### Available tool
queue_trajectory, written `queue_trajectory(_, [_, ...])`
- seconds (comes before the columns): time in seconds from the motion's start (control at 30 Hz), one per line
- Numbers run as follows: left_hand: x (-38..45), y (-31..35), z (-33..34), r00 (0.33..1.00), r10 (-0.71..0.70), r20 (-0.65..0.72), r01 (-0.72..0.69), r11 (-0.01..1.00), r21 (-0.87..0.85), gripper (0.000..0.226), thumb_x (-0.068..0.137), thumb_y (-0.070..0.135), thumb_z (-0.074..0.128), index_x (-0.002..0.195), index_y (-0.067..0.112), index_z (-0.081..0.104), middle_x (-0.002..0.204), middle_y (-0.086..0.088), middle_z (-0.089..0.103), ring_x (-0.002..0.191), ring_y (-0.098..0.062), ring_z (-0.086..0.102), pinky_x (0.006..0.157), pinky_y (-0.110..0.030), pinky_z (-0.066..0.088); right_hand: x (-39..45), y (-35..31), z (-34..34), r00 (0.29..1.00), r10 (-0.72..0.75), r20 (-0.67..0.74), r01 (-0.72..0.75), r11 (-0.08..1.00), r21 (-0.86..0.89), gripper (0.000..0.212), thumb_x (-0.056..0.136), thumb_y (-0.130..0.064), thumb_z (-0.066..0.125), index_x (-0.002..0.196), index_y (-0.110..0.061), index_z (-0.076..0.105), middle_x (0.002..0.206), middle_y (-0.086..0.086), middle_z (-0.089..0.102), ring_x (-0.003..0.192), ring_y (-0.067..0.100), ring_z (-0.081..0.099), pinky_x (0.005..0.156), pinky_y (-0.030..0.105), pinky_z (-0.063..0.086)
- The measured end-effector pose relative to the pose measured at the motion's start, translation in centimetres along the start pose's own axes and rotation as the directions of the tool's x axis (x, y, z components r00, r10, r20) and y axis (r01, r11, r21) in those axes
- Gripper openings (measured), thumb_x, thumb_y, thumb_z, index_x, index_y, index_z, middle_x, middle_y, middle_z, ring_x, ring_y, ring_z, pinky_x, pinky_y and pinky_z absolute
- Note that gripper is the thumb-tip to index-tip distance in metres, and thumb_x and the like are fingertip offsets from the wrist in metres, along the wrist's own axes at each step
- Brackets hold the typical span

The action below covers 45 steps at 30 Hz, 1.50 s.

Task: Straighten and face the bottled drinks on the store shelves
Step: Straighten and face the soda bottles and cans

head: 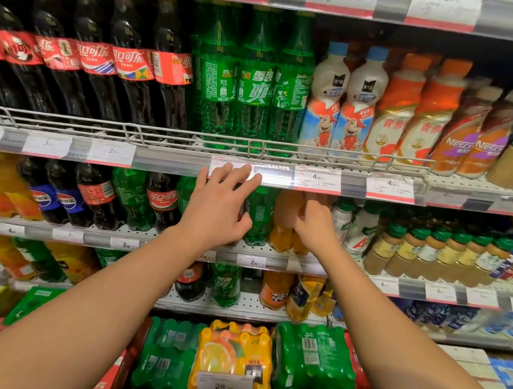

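1. Both hands are up at the second shelf, right under the clear price rail (281, 178), which serves as our landmark.
2. The left hand (216, 209) is spread wide, fingers straight and splayed, the fingertips (245, 170) overlapping the rail's front edge; nothing is held in it, and whether the palm touches the bottle behind it cannot be told.
3. The right hand (315, 221) sits just below the rail, fingers curled round the orange soda bottle (284, 221) (the fingertips are tucked out of sight behind it).
4. That orange bottle stands upright directly beneath the rail, just beside a green soda bottle (259, 216), which stands between the two hands.
5. Below the rail, further toward the left hand's side, stand a red-labelled cola bottle (163, 201) and more green and dark bottles, labels turned every which way.
6. Above the rail, behind a wire guard (192, 137), three tall green Sprite bottles (255, 82) stand upright, labels roughly forward; black cola bottles (130, 62) run beside them.
7. On the rail's other side up there, white milk-drink bottles (344, 99) with cartoon labels stand just beside the Sprite.
8. Far below the rail, shrink-wrapped multipacks (234, 360) in orange and green sit stacked.
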<state>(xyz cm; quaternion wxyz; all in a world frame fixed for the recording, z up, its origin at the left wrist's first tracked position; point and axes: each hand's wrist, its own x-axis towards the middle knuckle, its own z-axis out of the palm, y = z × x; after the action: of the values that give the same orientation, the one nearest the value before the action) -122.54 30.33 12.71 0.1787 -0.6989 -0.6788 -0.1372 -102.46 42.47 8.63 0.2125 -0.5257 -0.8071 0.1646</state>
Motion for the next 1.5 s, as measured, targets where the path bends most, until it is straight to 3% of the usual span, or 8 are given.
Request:
queue_trajectory(0.13, [0.0, -0.1, 0.0, 1.000, -0.004, 0.026, 0.004, 1.000, 0.009, 0.074, 0.083, 0.047, 0.050, 0.153, 0.031, 0.034, 0.158, 0.000, 0.037, 0.143, -0.035, 0.033, 0.114, -0.064, 0.027, -1.8, 0.7, 0.0, 0.998, -0.054, -0.017, 0.055, 0.998, 0.029, 0.022, 0.098, -0.034, 0.060, 0.106, -0.018, 0.049, 0.096, 0.001, 0.058, 0.084, 0.020, 0.060, 0.068, 0.034, 0.046])
queue_trajectory(0.27, [-0.1, 0.0, -0.3, 0.999, -0.011, 0.044, 0.010, 1.000, 0.010, 0.074, 0.084, 0.046, 0.051, 0.155, 0.032, 0.031, 0.160, 0.001, 0.034, 0.146, -0.034, 0.031, 0.117, -0.063, 0.024, -3.6, 0.8, -0.9, 0.986, -0.151, 0.078, 0.147, 0.988, 0.049, 0.049, 0.096, -0.035, 0.062, 0.142, -0.024, 0.050, 0.129, -0.004, 0.061, 0.105, 0.014, 0.064, 0.092, 0.039, 0.055])
queue_trajectory(0.43, [0.0, 0.2, -1.0, 0.993, -0.037, 0.113, 0.036, 0.999, 0.007, 0.076, 0.088, 0.044, 0.051, 0.158, 0.036, 0.022, 0.165, 0.005, 0.024, 0.151, -0.031, 0.020, 0.119, -0.059, 0.021, -5.2, 0.5, -3.8, 0.946, -0.235, 0.225, 0.235, 0.972, 0.026, 0.040, 0.095, -0.035, 0.063, 0.135, -0.031, 0.059, 0.130, -0.008, 0.065, 0.105, 0.009, 0.059, 0.091, 0.030, 0.051])
queue_trajectory(0.7, [0.0, 2.0, -2.7, 0.956, -0.097, 0.276, 0.099, 0.995, 0.010, 0.078, 0.095, 0.046, 0.048, 0.161, 0.032, 0.009, 0.170, 0.002, 0.001, 0.156, -0.030, 0.003, 0.122, -0.055, 0.021, -6.8, 0.0, -8.7, 0.938, -0.280, 0.206, 0.282, 0.959, 0.020, 0.030, 0.097, -0.037, 0.063, 0.127, -0.031, 0.062, 0.124, -0.013, 0.066, 0.104, 0.006, 0.060, 0.087, 0.025, 0.049])
queue_trajectory(0.9, [-0.2, 3.4, -5.6, 0.937, -0.128, 0.324, 0.161, 0.984, -0.075, 0.056, 0.093, 0.047, 0.046, 0.147, 0.032, 0.045, 0.160, 0.006, 0.033, 0.141, -0.022, 0.037, 0.100, -0.045, 0.051, -6.9, -0.8, -11.1, 0.926, -0.323, 0.196, 0.327, 0.945, 0.010, 0.033, 0.097, -0.042, 0.062, 0.130, -0.035, 0.061, 0.124, -0.015, 0.065, 0.106, 0.007, 0.061, 0.091, 0.028, 0.052])
queue_trajectory(1.03, [-2.4, 3.0, -8.0, 0.930, -0.112, 0.349, 0.185, 0.965, -0.184, 0.036, 0.090, 0.050, 0.050, 0.121, 0.038, 0.063, 0.113, 0.015, 0.070, 0.098, -0.010, 0.063, 0.080, -0.032, 0.053, -6.8, -1.7, -11.2, 0.910, -0.347, 0.227, 0.347, 0.937, 0.041, 0.036, 0.096, -0.049, 0.062, 0.130, -0.038, 0.060, 0.123, -0.014, 0.066, 0.108, 0.007, 0.062, 0.090, 0.027, 0.054])
queue_trajectory(1.3, [-9.4, -1.0, -13.3, 0.913, -0.171, 0.371, 0.312, 0.877, -0.364, 0.040, 0.095, 0.054, 0.054, 0.131, 0.038, 0.061, 0.116, 0.017, 0.069, 0.099, 0.001, 0.064, 0.092, -0.027, 0.052, -8.7, -7.3, -9.5, 0.827, -0.446, 0.342, 0.431, 0.894, 0.123, 0.035, 0.095, -0.052, 0.062, 0.127, -0.039, 0.062, 0.118, -0.014, 0.066, 0.103, 0.007, 0.063, 0.089, 0.030, 0.053])
queue_trajectory(1.5, [-9.3, -4.0, -18.2, 0.941, -0.104, 0.323, 0.223, 0.906, -0.360, 0.040, 0.095, 0.055, 0.054, 0.132, 0.039, 0.060, 0.117, 0.019, 0.068, 0.102, 0.004, 0.063, 0.093, -0.027, 0.053, -7.9, -12.9, -13.7, 0.819, -0.493, 0.294, 0.469, 0.870, 0.152, 0.036, 0.095, -0.050, 0.064, 0.128, -0.036, 0.063, 0.115, -0.016, 0.068, 0.103, 0.002, 0.064, 0.091, 0.030, 0.055])
